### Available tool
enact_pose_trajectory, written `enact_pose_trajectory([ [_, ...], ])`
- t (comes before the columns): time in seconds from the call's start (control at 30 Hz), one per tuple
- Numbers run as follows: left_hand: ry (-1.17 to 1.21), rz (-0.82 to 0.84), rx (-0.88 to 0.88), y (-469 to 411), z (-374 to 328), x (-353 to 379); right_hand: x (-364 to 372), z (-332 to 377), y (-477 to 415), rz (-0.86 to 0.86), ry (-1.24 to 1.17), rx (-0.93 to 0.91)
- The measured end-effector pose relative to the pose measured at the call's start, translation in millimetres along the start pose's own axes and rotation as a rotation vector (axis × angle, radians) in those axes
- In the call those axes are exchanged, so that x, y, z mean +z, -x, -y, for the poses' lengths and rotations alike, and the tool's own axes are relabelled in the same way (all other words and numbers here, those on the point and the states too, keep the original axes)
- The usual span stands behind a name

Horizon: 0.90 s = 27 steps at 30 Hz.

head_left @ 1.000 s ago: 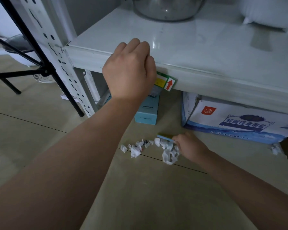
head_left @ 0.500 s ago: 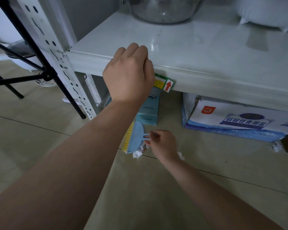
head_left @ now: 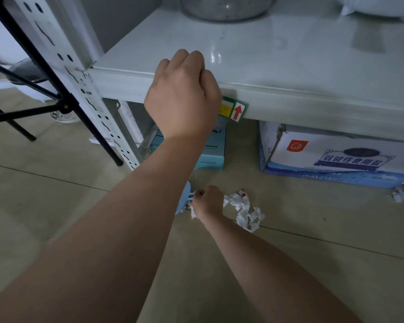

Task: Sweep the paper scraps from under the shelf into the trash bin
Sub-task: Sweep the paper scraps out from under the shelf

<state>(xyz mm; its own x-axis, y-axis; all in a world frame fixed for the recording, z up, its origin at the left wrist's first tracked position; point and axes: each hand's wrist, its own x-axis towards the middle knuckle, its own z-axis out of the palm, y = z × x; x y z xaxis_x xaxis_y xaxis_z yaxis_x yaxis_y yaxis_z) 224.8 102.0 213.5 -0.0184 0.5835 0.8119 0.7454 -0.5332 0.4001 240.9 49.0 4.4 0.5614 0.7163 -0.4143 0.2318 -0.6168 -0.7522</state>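
Note:
My left hand (head_left: pixel 183 96) grips the front edge of the white shelf (head_left: pixel 289 99), fingers curled over it. Low on the floor, my right hand (head_left: pixel 208 201) is closed on the handle of a small light-blue hand brush (head_left: pixel 184 198); most of the brush head is hidden behind my left forearm. A heap of white paper scraps (head_left: pixel 243 209) lies on the tile just right of that hand, in front of the shelf. One more crumpled scrap (head_left: pixel 399 194) sits far right beside the carton. No trash bin is in view.
Under the shelf stand a teal box (head_left: pixel 211 152) and a white-and-blue carton (head_left: pixel 336 157). A perforated shelf post (head_left: pixel 86 89) and black tripod legs (head_left: pixel 44 85) stand at the left. A glass bowl (head_left: pixel 224 8) rests on the shelf top.
My right hand swung the brush left across the scraps, then stayed near the left end; the pile now lies to the right of that hand. My left hand kept its hold on the shelf edge.

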Motion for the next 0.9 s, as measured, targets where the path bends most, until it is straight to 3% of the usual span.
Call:
enact_pose_trajectory([
  [0.9,-0.133,0.213,0.155,-4,-3,-17,-154,-70,15,-0.113,0.274,0.116],
])
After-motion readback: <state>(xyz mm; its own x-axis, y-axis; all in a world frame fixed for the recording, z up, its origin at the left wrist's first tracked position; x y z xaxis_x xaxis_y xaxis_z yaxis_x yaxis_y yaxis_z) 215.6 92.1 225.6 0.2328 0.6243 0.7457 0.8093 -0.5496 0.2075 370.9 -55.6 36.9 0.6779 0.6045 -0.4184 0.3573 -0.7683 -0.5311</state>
